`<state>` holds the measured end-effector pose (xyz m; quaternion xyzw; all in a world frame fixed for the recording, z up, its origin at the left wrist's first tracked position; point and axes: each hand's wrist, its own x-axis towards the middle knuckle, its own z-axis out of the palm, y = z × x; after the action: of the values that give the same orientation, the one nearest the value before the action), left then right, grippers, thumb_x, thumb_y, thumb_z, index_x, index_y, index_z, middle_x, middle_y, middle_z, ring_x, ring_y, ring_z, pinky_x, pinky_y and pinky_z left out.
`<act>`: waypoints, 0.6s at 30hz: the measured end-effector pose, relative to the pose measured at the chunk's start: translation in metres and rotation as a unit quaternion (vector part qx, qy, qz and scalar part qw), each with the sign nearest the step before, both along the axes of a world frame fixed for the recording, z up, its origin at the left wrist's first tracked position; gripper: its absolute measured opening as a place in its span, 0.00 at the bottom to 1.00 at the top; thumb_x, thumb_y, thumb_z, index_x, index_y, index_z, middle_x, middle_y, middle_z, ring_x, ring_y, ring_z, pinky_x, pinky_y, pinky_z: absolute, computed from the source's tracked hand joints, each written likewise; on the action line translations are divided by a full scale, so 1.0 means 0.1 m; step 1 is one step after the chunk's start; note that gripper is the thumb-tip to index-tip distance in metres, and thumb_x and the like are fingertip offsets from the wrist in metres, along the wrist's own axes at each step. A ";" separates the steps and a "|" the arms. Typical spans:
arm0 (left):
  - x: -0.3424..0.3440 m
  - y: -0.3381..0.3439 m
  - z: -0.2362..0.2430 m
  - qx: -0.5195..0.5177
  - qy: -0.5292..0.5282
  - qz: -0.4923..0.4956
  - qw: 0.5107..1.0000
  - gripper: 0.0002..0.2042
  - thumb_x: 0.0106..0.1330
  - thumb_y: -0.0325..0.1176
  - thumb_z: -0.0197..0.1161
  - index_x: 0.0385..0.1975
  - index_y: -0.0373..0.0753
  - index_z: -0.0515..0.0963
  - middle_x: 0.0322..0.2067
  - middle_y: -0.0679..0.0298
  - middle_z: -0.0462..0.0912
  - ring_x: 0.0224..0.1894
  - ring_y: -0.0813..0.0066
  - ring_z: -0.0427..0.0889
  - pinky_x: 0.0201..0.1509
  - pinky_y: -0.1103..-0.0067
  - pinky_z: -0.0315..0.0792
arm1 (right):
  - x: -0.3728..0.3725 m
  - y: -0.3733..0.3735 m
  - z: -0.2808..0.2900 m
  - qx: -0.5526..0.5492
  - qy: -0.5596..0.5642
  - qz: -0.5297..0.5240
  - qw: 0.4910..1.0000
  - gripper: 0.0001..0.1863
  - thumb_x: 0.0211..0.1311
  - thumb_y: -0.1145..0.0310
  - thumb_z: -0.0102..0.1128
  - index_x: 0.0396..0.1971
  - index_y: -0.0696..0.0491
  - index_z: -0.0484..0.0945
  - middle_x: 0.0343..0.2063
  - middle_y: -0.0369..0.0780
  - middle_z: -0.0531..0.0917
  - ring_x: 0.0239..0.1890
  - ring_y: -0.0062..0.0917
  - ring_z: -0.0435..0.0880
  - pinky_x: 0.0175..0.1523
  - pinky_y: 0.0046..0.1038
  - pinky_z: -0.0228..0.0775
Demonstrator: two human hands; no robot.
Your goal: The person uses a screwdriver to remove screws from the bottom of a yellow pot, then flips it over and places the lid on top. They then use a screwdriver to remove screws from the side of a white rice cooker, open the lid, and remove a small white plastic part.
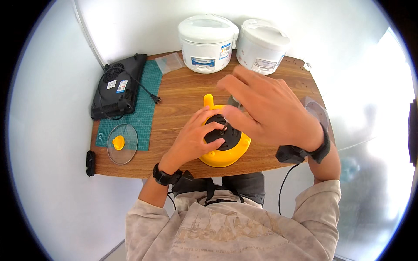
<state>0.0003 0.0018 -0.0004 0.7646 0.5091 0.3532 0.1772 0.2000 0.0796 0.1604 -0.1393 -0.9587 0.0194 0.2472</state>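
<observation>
Near the front edge of the bench (170,119), a yellow appliance (223,160) sits slotted black base (231,140) up, likely for access. The left hand (191,138), fingers spread, rests on it, probably steadying; the right hand (272,108) grips a screwdriver (225,126), angled at the base's middle. White rice cookers (205,47) stand aside along the back edge.

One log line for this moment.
left hand: spread on black base of yellow appliance | right hand: gripping thin tool, angled onto base | nearby: clear lid
</observation>
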 end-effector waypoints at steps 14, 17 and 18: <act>0.01 0.01 -0.03 0.009 0.012 0.014 1.000 0.16 0.61 0.40 0.73 0.46 0.43 0.84 0.64 0.54 0.72 0.73 0.49 0.64 0.75 0.62 0.62 | -0.06 0.05 -0.09 0.004 0.016 0.028 0.999 0.14 0.67 0.62 0.63 0.40 0.55 0.70 0.30 0.41 0.75 0.22 0.37 0.79 0.24 0.34 0.70; 0.01 0.00 -0.02 -0.001 0.019 0.017 1.000 0.15 0.61 0.41 0.73 0.46 0.43 0.84 0.64 0.54 0.72 0.73 0.50 0.64 0.75 0.62 0.62 | -0.05 0.05 -0.07 0.002 -0.022 0.029 0.999 0.13 0.66 0.66 0.62 0.40 0.56 0.70 0.30 0.41 0.75 0.24 0.38 0.79 0.26 0.34 0.71; 0.01 -0.01 -0.01 -0.009 0.019 0.018 1.000 0.15 0.61 0.41 0.73 0.46 0.43 0.84 0.64 0.55 0.72 0.73 0.50 0.64 0.75 0.62 0.62 | -0.05 0.03 -0.05 0.006 -0.046 0.019 0.999 0.12 0.65 0.67 0.62 0.41 0.56 0.70 0.30 0.42 0.75 0.25 0.38 0.80 0.27 0.35 0.72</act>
<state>0.0015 0.0011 -0.0017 0.7607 0.5289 0.3369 0.1679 0.1951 0.0826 0.1555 -0.1199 -0.9717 0.0116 0.2033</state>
